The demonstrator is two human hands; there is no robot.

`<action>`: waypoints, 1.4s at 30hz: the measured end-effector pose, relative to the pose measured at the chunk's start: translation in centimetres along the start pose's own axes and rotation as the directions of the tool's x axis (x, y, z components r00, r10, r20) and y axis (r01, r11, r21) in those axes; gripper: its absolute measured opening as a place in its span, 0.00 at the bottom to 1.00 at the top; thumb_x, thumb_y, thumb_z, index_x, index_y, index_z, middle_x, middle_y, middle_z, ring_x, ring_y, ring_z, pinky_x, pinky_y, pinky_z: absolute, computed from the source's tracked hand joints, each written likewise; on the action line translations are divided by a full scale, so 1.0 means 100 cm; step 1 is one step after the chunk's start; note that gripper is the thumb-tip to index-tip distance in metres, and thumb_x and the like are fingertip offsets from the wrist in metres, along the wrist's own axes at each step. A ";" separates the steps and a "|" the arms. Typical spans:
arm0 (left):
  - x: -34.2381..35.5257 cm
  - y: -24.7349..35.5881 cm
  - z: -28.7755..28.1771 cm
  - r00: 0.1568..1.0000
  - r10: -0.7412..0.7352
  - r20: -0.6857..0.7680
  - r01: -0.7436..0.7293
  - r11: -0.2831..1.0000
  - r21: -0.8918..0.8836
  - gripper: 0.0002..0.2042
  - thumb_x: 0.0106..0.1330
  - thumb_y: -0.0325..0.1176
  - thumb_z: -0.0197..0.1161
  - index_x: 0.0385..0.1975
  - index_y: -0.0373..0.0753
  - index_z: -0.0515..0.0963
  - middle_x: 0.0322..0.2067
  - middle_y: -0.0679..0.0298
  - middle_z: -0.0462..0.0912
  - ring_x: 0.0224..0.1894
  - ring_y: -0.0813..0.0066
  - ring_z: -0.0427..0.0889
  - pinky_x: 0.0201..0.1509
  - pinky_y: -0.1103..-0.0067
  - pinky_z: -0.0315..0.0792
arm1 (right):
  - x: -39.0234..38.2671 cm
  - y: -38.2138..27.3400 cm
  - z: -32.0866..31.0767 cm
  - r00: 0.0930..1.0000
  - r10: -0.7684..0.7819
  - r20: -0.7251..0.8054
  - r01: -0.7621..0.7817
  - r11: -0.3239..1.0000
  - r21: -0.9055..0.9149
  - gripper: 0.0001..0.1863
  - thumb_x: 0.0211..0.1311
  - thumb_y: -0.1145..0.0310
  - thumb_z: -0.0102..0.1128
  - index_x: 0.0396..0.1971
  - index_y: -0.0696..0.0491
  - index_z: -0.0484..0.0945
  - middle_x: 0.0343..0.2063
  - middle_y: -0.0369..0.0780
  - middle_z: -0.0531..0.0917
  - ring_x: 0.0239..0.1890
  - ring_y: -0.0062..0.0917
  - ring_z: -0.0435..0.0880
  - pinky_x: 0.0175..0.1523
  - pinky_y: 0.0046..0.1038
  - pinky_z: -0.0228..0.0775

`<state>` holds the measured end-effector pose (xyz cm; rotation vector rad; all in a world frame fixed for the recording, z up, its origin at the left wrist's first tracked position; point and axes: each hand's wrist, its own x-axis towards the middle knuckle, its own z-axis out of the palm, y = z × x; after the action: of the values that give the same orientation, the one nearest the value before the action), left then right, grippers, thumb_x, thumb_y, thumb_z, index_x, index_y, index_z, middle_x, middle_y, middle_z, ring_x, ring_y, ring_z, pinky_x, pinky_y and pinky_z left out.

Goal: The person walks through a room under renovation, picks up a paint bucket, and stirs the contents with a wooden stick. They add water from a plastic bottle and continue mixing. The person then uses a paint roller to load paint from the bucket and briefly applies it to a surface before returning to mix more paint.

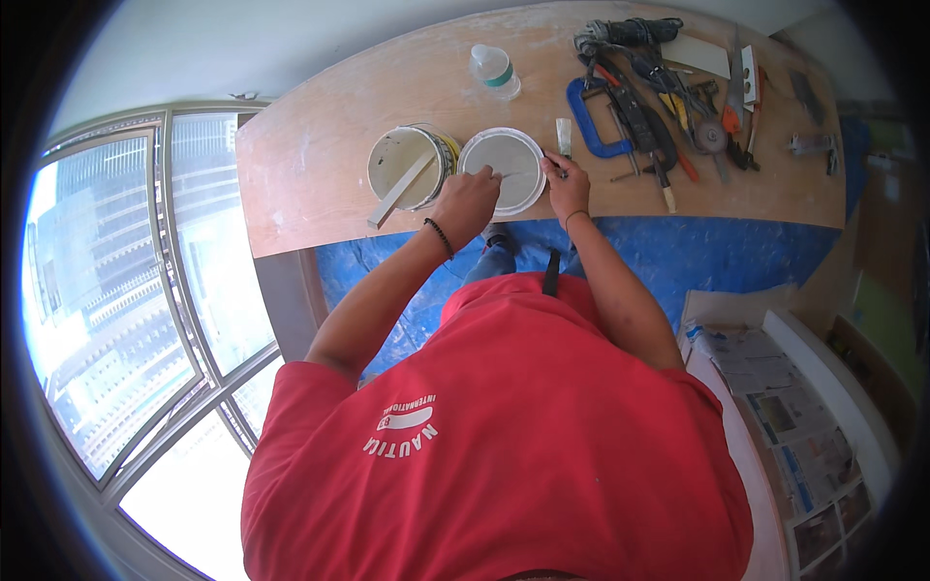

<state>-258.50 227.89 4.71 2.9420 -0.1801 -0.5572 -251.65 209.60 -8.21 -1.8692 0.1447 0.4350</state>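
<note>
At the table's near edge stands a round white tub [515, 145] with a smooth grey surface inside its rim. My left hand [467, 205] is closed over the tub's near left side, its fingertips pinched above the grey surface. What that pinch holds, if anything, is too small to make out. At the tub's right rim my right hand [568, 186] is closed, with a small dark thing showing at its fingers that I cannot name. Just left of the tub is an open bucket [387, 155] with pale smears inside. A flat pale strip [402, 189] lies slanted across its mouth.
Behind the tub stands a clear plastic bottle [496, 73]. A blue clamp [586, 121] and several hand and power tools [668, 97] crowd the right of the wooden table [329, 145]. Blue sheeting [678, 252] covers the floor. Windows [116, 290] are at left.
</note>
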 end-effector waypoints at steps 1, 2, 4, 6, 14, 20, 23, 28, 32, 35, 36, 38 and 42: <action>0.000 0.000 0.001 0.990 0.025 -0.140 -0.032 0.998 -0.047 0.14 0.61 0.25 0.62 0.45 0.38 0.86 0.39 0.52 0.85 0.37 0.50 0.88 0.43 0.57 0.82 | 0.000 0.002 0.001 1.000 0.007 -0.010 -0.008 0.999 -0.031 0.16 0.71 0.61 0.71 0.53 0.52 0.90 0.48 0.45 0.90 0.50 0.32 0.88 0.57 0.32 0.77; 0.001 0.000 0.001 0.996 0.008 -0.087 -0.009 1.000 -0.016 0.13 0.60 0.25 0.62 0.44 0.38 0.86 0.38 0.52 0.85 0.37 0.50 0.88 0.43 0.57 0.82 | -0.001 0.003 0.001 1.000 -0.010 -0.001 0.010 1.000 0.018 0.16 0.71 0.60 0.71 0.53 0.52 0.89 0.48 0.46 0.90 0.50 0.32 0.88 0.57 0.32 0.77; 0.002 -0.002 -0.001 1.000 0.016 -0.021 -0.015 1.000 0.018 0.12 0.59 0.25 0.63 0.41 0.38 0.87 0.38 0.53 0.85 0.37 0.50 0.88 0.42 0.57 0.82 | 0.000 0.005 0.003 1.000 -0.017 -0.005 0.017 0.995 0.093 0.16 0.71 0.60 0.71 0.53 0.52 0.89 0.47 0.46 0.90 0.49 0.33 0.89 0.57 0.33 0.78; 0.000 -0.006 -0.003 0.991 0.059 0.119 -0.071 0.993 0.099 0.08 0.62 0.27 0.62 0.38 0.34 0.85 0.38 0.52 0.85 0.38 0.52 0.90 0.41 0.60 0.82 | 0.001 0.006 0.004 0.999 -0.036 -0.020 0.036 0.999 -0.007 0.17 0.71 0.59 0.71 0.52 0.52 0.89 0.46 0.48 0.90 0.48 0.35 0.89 0.56 0.33 0.78; 0.012 0.012 -0.006 0.995 0.097 0.001 -0.096 0.987 0.128 0.09 0.63 0.25 0.62 0.40 0.39 0.87 0.37 0.55 0.85 0.36 0.54 0.90 0.40 0.61 0.83 | -0.001 -0.003 -0.002 1.000 -0.018 -0.017 0.017 0.999 -0.033 0.15 0.69 0.58 0.70 0.51 0.45 0.90 0.46 0.49 0.88 0.51 0.44 0.88 0.56 0.40 0.78; 0.007 0.009 -0.014 0.985 0.128 0.114 -0.149 0.967 0.205 0.06 0.67 0.28 0.61 0.37 0.36 0.85 0.38 0.55 0.85 0.36 0.57 0.90 0.39 0.64 0.84 | 0.001 -0.005 -0.002 0.999 -0.040 -0.020 0.039 0.997 -0.066 0.15 0.69 0.59 0.71 0.51 0.48 0.90 0.45 0.48 0.90 0.48 0.40 0.90 0.54 0.37 0.80; 0.015 0.016 -0.010 0.996 0.084 -0.032 -0.079 0.987 0.143 0.06 0.66 0.28 0.62 0.31 0.36 0.86 0.36 0.54 0.86 0.37 0.56 0.91 0.41 0.63 0.84 | 0.001 -0.002 -0.002 0.998 -0.063 -0.024 0.063 0.998 -0.032 0.15 0.69 0.60 0.71 0.51 0.49 0.90 0.44 0.48 0.91 0.47 0.38 0.90 0.53 0.37 0.80; 0.013 0.023 -0.007 0.984 0.112 0.139 -0.136 0.974 0.178 0.06 0.65 0.27 0.62 0.29 0.36 0.86 0.37 0.53 0.85 0.37 0.56 0.91 0.40 0.64 0.84 | 0.004 0.005 0.000 0.999 -0.046 -0.008 0.045 0.998 -0.053 0.16 0.68 0.60 0.71 0.51 0.51 0.90 0.43 0.48 0.91 0.46 0.36 0.90 0.53 0.35 0.80; 0.005 0.024 -0.005 0.995 0.078 0.055 -0.087 0.981 0.175 0.06 0.65 0.27 0.62 0.29 0.36 0.86 0.37 0.53 0.85 0.37 0.55 0.91 0.39 0.65 0.85 | 0.005 0.008 0.001 0.994 -0.109 -0.026 0.109 0.994 -0.019 0.16 0.69 0.60 0.71 0.51 0.51 0.90 0.43 0.47 0.91 0.46 0.34 0.90 0.54 0.34 0.79; 0.014 0.029 0.000 0.995 0.092 -0.048 -0.084 0.984 0.157 0.07 0.67 0.27 0.61 0.42 0.34 0.83 0.40 0.54 0.84 0.36 0.57 0.90 0.37 0.64 0.83 | 0.003 0.004 -0.002 0.999 -0.041 0.004 0.041 0.999 -0.023 0.16 0.70 0.59 0.71 0.51 0.52 0.90 0.46 0.46 0.91 0.47 0.33 0.90 0.56 0.33 0.79; 0.014 0.030 0.001 0.996 0.085 0.028 -0.089 0.982 0.165 0.07 0.67 0.27 0.61 0.41 0.34 0.83 0.40 0.54 0.84 0.36 0.57 0.90 0.37 0.63 0.83 | 0.003 0.002 -0.002 0.999 -0.039 0.015 0.039 0.999 -0.009 0.17 0.70 0.59 0.72 0.51 0.53 0.90 0.47 0.46 0.91 0.48 0.33 0.89 0.56 0.33 0.79; 0.016 0.030 0.000 0.983 0.091 0.157 -0.117 0.979 0.164 0.07 0.67 0.27 0.61 0.39 0.34 0.84 0.39 0.53 0.84 0.36 0.56 0.90 0.38 0.63 0.83 | 0.003 -0.001 -0.004 1.000 -0.019 0.015 0.019 1.000 0.000 0.17 0.69 0.60 0.72 0.52 0.53 0.90 0.48 0.46 0.91 0.49 0.33 0.89 0.57 0.32 0.78; 0.010 0.018 -0.013 0.988 0.050 0.146 -0.072 0.986 0.151 0.10 0.64 0.25 0.62 0.43 0.35 0.87 0.38 0.52 0.85 0.36 0.53 0.89 0.41 0.62 0.83 | 0.002 -0.004 -0.006 0.999 0.014 0.034 -0.015 0.999 0.032 0.17 0.69 0.60 0.72 0.52 0.52 0.90 0.48 0.45 0.91 0.50 0.33 0.89 0.58 0.32 0.78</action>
<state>-257.30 226.16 5.84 3.0342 -0.3434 -0.7770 -251.18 209.22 -7.81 -1.8294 0.1417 0.4714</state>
